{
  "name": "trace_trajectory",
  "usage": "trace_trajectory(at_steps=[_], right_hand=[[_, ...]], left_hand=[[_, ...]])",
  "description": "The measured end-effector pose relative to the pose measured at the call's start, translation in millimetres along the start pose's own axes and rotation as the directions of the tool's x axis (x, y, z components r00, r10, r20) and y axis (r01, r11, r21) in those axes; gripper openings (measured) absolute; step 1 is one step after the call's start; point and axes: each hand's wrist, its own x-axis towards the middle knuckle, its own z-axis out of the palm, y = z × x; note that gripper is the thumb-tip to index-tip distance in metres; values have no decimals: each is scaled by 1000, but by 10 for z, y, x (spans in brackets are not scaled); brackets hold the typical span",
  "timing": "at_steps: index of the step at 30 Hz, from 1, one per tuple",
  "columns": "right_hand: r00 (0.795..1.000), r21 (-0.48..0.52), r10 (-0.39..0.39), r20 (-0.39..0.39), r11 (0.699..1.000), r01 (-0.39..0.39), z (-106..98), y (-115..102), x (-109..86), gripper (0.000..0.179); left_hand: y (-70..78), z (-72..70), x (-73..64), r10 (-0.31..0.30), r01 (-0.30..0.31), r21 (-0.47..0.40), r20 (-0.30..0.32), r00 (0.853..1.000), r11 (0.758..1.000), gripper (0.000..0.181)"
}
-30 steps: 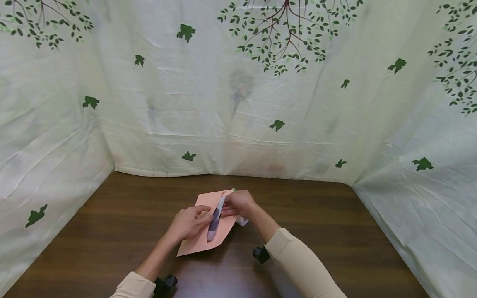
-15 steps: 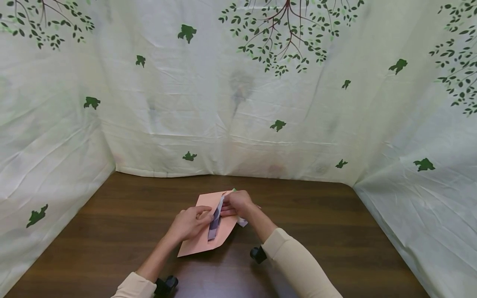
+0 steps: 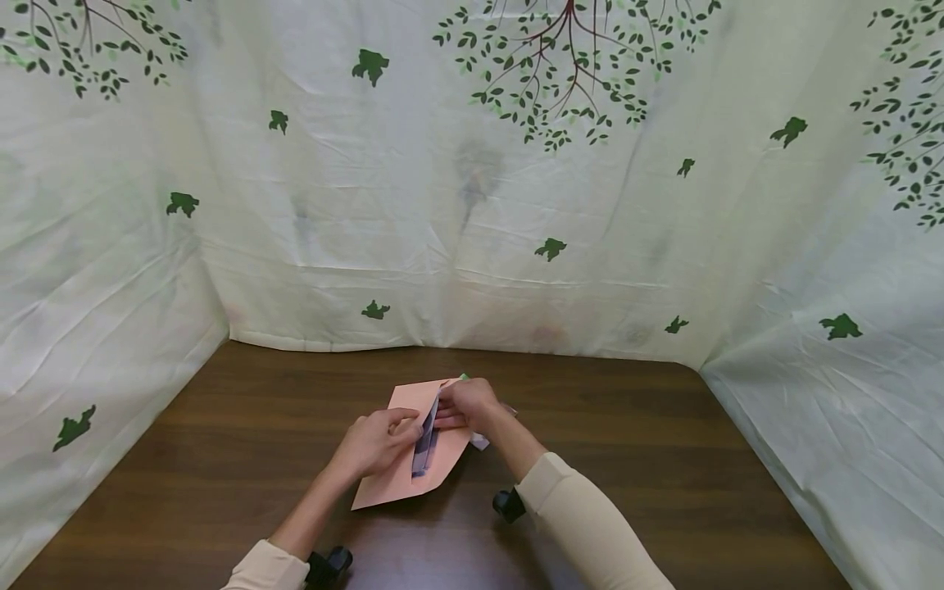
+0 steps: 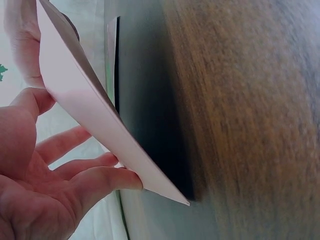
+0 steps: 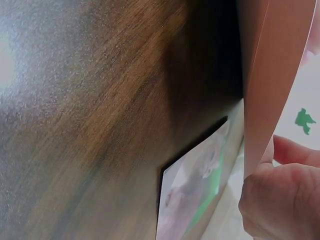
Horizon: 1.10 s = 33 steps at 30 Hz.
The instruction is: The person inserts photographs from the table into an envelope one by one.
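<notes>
A salmon-pink paper envelope (image 3: 394, 483) is tilted over the table in the head view, and a purple-and-white printed slip (image 3: 424, 455) shows in its long opening. My left hand (image 3: 376, 442) grips the envelope's left side; in the left wrist view the thumb (image 4: 112, 181) presses near its edge. My right hand (image 3: 468, 406) pinches the opening's upper right part, fingertips partly hidden by the paper. Seen from the right wrist, thumb and finger close on the envelope's end (image 5: 265, 100). A glossy photo print (image 5: 195, 185) with a green stripe lies on the table below the right hand.
The brown wooden table (image 3: 627, 442) extends around both hands. White cloth with printed leaves (image 3: 479, 205) hangs behind it and at both sides. A black wrist-worn device (image 3: 509, 506) sits under the right forearm, another black device (image 3: 329, 565) by the left.
The right forearm has shifted slightly left, and the slip showing in the opening looks a little narrower. Left hand and envelope have barely moved.
</notes>
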Motion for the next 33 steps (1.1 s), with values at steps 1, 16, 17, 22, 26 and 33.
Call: trace_trajectory(at_steps=[1,16,17,22,26,33], right_hand=[[1000,-1,-1,-7,1000,1,1,0,-6,31],[1000,-80,-20,-17,997,19,-109,-145,-146,27],[1000,-82,-21,-20,996,19,-132,-162,-152,28],[998,-54,-42,-39,998,40,-271,-250,-179,32],[995,-15,-60,-75,998,59,-395,-286,-203,33],[991,-4,-82,-109,997,83,-637,-274,-202,32]], left_hand=[[0,1,-1,1,-1,1,0,1000,1000,38],[9,3,0,13,-13,8,-12,1000,1000,38],[8,4,-1,13,-13,8,-13,1000,1000,39],[4,9,-6,7,-7,12,-14,1000,1000,41],[6,4,-7,6,-6,9,-11,1000,1000,43],[0,1,-7,-4,4,6,1,1000,1000,44]])
